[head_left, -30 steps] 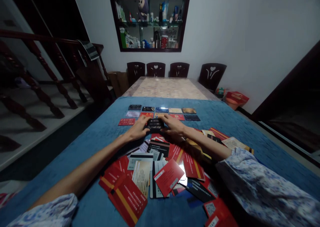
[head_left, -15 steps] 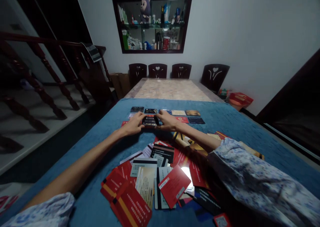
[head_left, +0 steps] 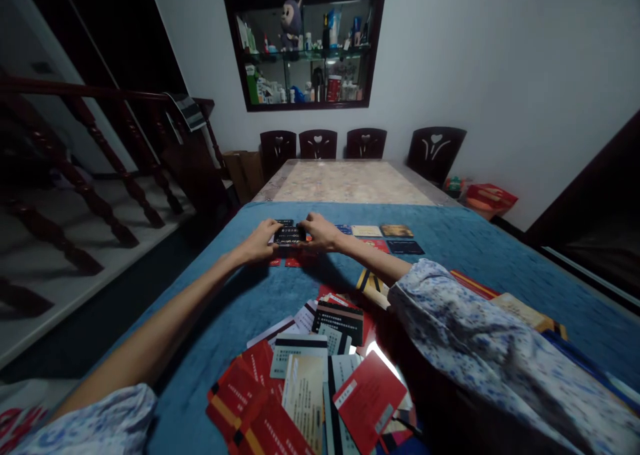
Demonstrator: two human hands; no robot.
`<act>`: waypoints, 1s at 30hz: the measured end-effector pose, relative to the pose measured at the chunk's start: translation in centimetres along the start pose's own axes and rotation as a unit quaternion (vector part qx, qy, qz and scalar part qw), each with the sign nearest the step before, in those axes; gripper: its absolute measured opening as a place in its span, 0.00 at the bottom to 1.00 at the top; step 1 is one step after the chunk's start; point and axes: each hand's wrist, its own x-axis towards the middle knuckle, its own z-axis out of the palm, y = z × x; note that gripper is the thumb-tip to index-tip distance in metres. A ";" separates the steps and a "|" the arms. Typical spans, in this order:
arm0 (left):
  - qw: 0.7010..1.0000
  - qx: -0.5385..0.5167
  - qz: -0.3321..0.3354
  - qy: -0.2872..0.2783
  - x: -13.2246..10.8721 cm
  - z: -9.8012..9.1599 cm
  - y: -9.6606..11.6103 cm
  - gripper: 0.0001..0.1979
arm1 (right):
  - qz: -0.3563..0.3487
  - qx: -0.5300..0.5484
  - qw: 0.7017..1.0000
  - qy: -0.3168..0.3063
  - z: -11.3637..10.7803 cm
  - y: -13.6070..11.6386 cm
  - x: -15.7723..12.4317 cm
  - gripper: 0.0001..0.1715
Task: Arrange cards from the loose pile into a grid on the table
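A black card (head_left: pixel 289 235) with pale print is held between my two hands, over the rows of cards at the far part of the blue cloth. My left hand (head_left: pixel 261 240) grips its left edge, and the fingers of my right hand (head_left: pixel 320 233) pinch its right edge. Red cards (head_left: pixel 301 260) lie just below it on the cloth. Right of my hands are a cream card (head_left: pixel 367 231), a brown-gold card (head_left: pixel 397 231) and a dark blue card (head_left: pixel 405 247). My hands cover part of the rows.
Nearer to me spreads a loose heap of cards, with red cards (head_left: pixel 260 408), a black-striped card (head_left: pixel 340 320) and a cream card (head_left: pixel 304 395). More cards (head_left: pixel 525 310) lie beyond my right sleeve. The blue cloth (head_left: pixel 210 321) covers the near table; chairs (head_left: pixel 367 143) stand behind.
Both hands have moved left and slightly away with the black card, from above the lower row toward the upper row. The view has shifted a little.
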 end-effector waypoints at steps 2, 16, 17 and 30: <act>1.000 -0.001 0.003 -0.001 0.2 -0.3 -0.6 0.27 | -0.008 -0.007 1.000 0.002 0.1 -0.1 0.8 0.30; 0.998 0.062 -0.018 -0.018 3.1 -0.9 -4.7 0.26 | -0.020 -0.048 0.998 -0.026 0.6 -0.2 6.0 0.23; 0.997 0.066 -0.020 -0.020 3.2 -0.9 -4.9 0.27 | -0.020 -0.051 0.998 -0.028 0.6 -0.2 6.2 0.23; 0.995 0.087 -0.037 -0.045 5.4 -0.2 -7.0 0.24 | 0.007 -0.064 0.996 -0.058 1.7 0.4 8.7 0.24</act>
